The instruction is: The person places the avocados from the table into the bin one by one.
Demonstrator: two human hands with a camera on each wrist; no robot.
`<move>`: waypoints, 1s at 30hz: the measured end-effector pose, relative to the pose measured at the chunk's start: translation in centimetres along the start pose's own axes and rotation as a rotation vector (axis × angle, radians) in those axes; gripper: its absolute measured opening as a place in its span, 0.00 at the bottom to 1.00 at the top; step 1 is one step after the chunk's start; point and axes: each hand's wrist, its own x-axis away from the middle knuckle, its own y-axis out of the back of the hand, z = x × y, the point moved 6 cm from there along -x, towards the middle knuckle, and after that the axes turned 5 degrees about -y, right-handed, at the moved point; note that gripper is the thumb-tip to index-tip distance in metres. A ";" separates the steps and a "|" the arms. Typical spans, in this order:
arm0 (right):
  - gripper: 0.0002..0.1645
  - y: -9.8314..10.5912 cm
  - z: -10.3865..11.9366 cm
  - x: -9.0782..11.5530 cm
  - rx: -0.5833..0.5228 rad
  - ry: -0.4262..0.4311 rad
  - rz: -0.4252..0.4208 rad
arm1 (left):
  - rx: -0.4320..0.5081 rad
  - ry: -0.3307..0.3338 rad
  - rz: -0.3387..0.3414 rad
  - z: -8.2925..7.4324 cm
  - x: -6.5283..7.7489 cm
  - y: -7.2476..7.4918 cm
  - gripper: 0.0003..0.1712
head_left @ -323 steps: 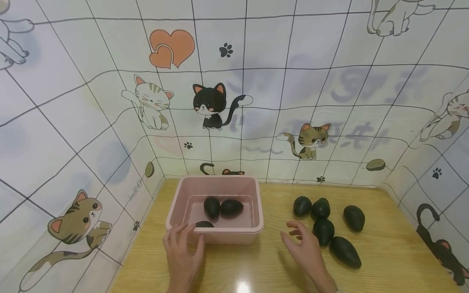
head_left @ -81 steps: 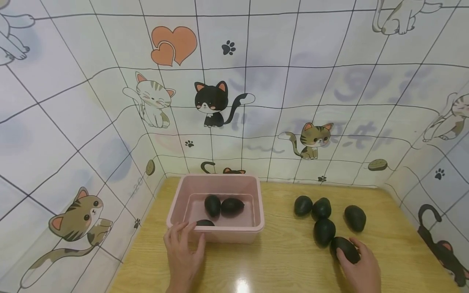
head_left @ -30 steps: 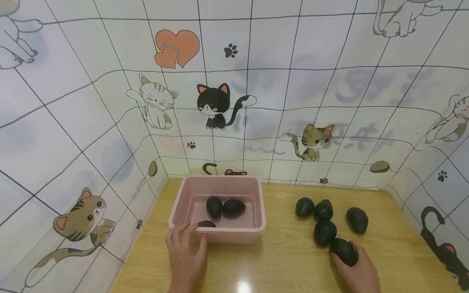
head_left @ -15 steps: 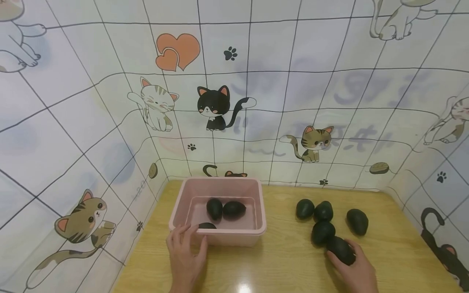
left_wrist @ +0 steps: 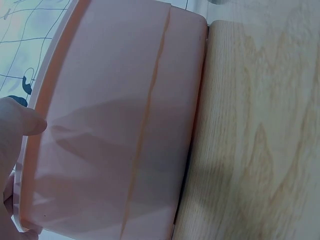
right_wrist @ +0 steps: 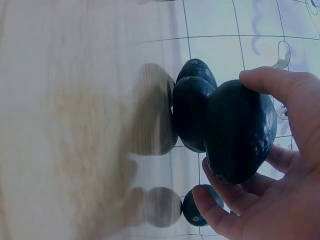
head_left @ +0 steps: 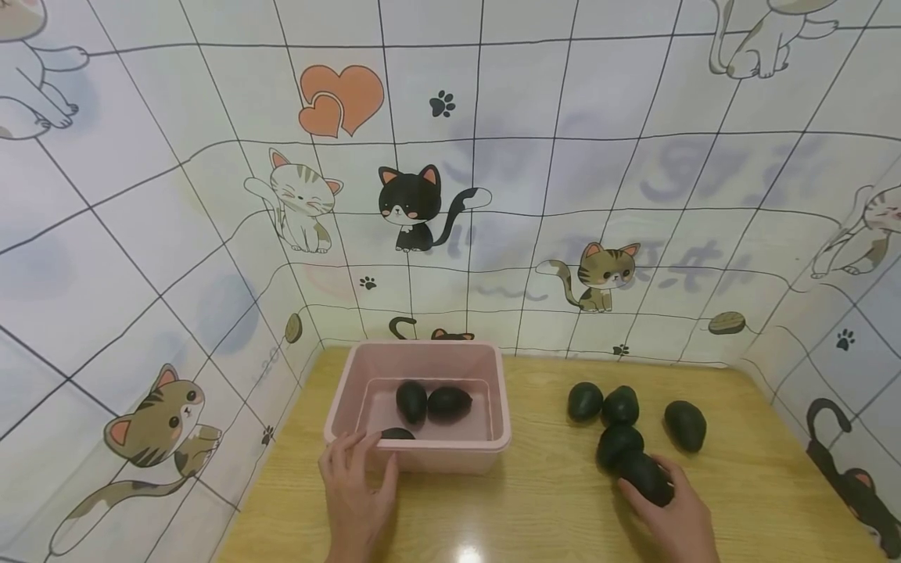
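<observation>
Three avocados are already lying in the pink tub [head_left: 422, 453], which stands on the wooden table [head_left: 549, 508] toward its back left corner: two side by side in the middle [head_left: 431, 402] and a third [head_left: 397, 433] against the near wall, partly hidden by the rim. Five more are outside it on the right half of the table. Two [head_left: 603, 403] sit touching each other nearer the back edge, one [head_left: 686, 425] lies apart toward the right edge, and one [head_left: 615, 443] lies just in front of the pair.

The fifth avocado [head_left: 644, 477] is gripped by the right hand [head_left: 672, 516], whose thumb and fingers are curled round it; in the right wrist view this fruit [right_wrist: 240, 132] is seen enclosed by the fingers, close against its neighbour. Whether it has left the tabletop cannot be told for certain.

The left hand [head_left: 354, 489] rests against the near left corner of the tub, its fingers fairly straight over the rim and its thumb on the front wall, as the left wrist view of the tub's wall [left_wrist: 125, 130] also shows.

By this count, the work is judged to be under halfway: three fruits are in, one is in hand, and four lie untouched.
</observation>
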 end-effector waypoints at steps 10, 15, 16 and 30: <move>0.66 0.0 0.3 0.3 -0.012 0.014 0.003 | -0.009 0.057 0.066 0.4 0.3 -0.2 0.22; 0.65 0.0 0.5 0.4 -0.017 0.019 0.004 | -0.007 0.053 0.064 0.4 0.2 -0.3 0.22; 0.65 0.0 0.5 0.4 -0.017 0.020 0.005 | -0.006 0.052 0.064 0.4 0.2 -0.3 0.22; 0.62 -0.6 1.4 0.9 -0.018 0.051 -0.005 | 0.000 0.050 0.052 0.2 0.1 -0.1 0.22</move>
